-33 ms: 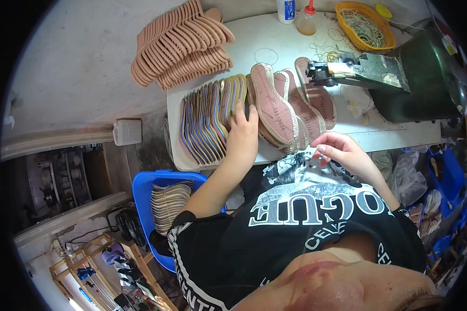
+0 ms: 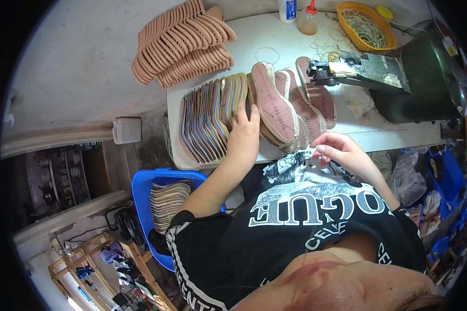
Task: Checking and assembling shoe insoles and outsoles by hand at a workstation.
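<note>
Many insoles (image 2: 206, 122) row up on the worktop (image 2: 259, 34) beside pink soles (image 2: 278, 104). Left hand (image 2: 244, 136) between them, can't tell from here if gripping; right hand (image 2: 344, 151) loosely open near the soles.

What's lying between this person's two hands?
In the head view, the near ends of pale-rimmed pink soles lie between the left hand and the right hand.

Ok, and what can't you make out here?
All in the head view:
- Left hand: its back hides the palm, so its grip is unclear.
- Blue bin: partly covered by the left forearm.
- White bottle: its top is cut off by the upper edge.
</note>
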A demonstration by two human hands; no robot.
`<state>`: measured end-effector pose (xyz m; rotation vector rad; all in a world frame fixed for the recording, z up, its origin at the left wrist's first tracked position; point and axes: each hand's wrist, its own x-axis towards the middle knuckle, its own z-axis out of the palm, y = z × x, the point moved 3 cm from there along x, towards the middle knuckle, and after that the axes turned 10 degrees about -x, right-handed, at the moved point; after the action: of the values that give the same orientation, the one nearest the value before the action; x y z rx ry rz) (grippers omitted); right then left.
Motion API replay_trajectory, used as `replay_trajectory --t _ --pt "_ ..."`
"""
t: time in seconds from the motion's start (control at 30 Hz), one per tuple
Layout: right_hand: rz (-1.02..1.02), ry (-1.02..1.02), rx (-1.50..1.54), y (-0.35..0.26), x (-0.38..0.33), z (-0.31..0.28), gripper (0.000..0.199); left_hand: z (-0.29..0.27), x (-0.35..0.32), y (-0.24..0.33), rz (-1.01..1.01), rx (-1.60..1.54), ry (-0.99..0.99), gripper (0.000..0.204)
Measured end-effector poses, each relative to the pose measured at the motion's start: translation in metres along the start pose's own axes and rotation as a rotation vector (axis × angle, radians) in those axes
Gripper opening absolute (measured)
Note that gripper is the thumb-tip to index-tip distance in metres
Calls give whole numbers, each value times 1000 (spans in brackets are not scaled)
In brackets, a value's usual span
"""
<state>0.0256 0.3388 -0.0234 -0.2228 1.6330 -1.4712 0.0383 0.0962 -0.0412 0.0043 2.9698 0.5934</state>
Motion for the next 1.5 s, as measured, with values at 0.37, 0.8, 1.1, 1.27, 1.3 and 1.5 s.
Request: replay_trajectory --t 0.37,0.8,1.1,1.27,1.3,1.5 --pt "-70 -63 -84 -6 6 12 23 6 -6 -20 -87 217 61 46" --pt "-189 19 -51 -8 11 1 27 -57 5 -29 61 -687 637 12" --pt "-374 55 401 -53 38 17 41 -34 -5 87 863 -660 386 14" --pt "-403 -19 117 -58 21 -12 38 -64 34 90 489 -1182 759 21" --pt "-398 -39 22 -60 19 -16 37 -61 49 92 272 -1467 405 24" --pt "-431 -455 640 -47 24 -48 52 -48 76 105 16 -1818 -224 36"
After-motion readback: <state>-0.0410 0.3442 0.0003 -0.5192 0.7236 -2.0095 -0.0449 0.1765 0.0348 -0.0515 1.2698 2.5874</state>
